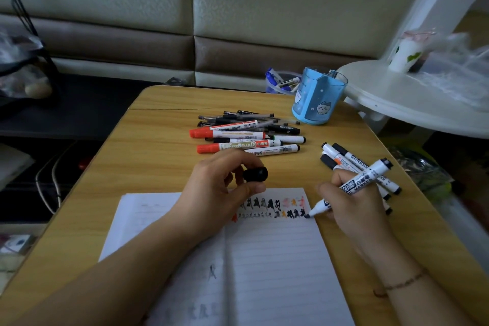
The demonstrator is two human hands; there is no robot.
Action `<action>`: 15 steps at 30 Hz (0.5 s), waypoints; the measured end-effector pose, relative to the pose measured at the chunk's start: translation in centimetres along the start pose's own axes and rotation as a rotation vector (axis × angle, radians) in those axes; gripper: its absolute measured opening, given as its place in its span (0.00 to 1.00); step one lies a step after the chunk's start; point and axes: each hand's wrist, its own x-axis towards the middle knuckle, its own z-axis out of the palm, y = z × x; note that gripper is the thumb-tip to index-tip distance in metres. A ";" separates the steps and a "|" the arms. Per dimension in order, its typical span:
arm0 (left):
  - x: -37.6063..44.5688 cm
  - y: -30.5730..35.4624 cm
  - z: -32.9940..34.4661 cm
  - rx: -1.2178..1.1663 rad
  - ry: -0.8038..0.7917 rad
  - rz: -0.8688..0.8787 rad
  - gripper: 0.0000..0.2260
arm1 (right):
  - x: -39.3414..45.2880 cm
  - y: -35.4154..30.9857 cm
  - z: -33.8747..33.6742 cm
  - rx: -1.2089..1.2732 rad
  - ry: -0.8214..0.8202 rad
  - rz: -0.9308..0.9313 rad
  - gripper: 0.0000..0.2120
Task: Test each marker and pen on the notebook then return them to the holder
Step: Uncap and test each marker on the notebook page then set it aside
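1. The notebook [264,259] is taken as the landmark; it lies open on the wooden tabletop [164,124], nearest the camera.
2. A black whiteboard marker [352,185] is held clamped in the right hand [352,201] at the notebook's upper right corner, and its tip is pressed to the page at the end of the second row of test marks [277,208].
3. The marker's black cap [255,174] is pinched between thumb and fingers of the left hand [219,188], which rests on the notebook's top edge.
4. The step in hand is judged to be the testing of this marker; two rows of black and red marks are already laid across the top of the right page.
5. Beyond the notebook's top edge a pile of pens and markers [248,132] lies loose, and just past its upper right corner a smaller group of markers [344,159] is partly hidden under the right hand.
6. The blue holder [316,99] stands far beyond the notebook, to the upper right; what it contains cannot be told.
7. Next, the cap must be lined up with the tip and pressed home; then the marker is to be carried to the holder.
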 end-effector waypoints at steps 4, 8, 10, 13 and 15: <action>0.0 -0.1 0.1 0.016 -0.015 0.035 0.11 | -0.5 -0.7 -0.3 0.313 -0.110 -0.003 0.12; -0.2 -0.2 0.4 -0.037 -0.017 -0.047 0.16 | -0.8 -1.0 -0.3 0.432 -0.315 -0.086 0.20; -0.2 -0.2 0.3 -0.060 -0.004 -0.060 0.15 | -0.9 -0.9 -0.1 0.423 -0.331 -0.105 0.14; -0.1 -0.1 0.2 -0.012 -0.026 -0.009 0.11 | -1.0 -1.0 0.2 0.428 -0.304 -0.101 0.09; -0.1 0.0 0.2 0.008 -0.049 0.023 0.10 | -1.1 -1.2 0.3 0.444 -0.311 -0.084 0.09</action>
